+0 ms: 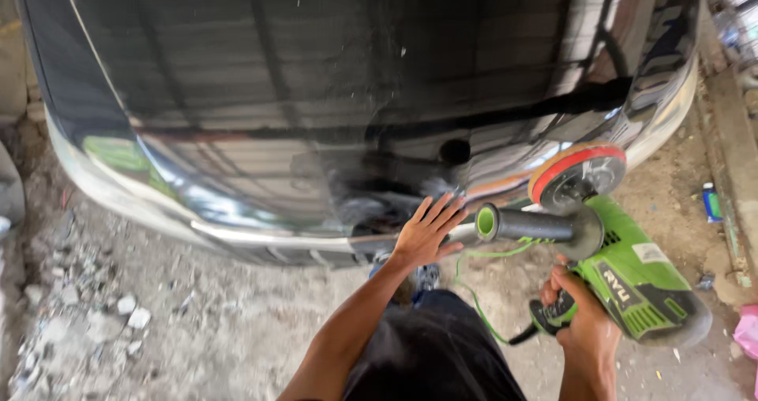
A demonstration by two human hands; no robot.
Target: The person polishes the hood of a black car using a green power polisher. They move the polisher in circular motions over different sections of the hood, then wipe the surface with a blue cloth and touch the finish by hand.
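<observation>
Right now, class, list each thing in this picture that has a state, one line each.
Left hand: open, fingers spread flat against the car panel.
Right hand: closed around the polisher's body.
Polisher: held up, side handle free.
Polishing pad: tilted, near the panel; contact unclear.
Car panel: black, glossy, reflective.

We see grey rubble (130, 310) scattered on the dirt floor (237, 330). A small blue-and-green container (711, 202) lies near a pink bag (747, 331).

Dusty concrete floor (221, 330), rubble (71, 306) at left, daylight, concrete curb (730, 140) right.
</observation>
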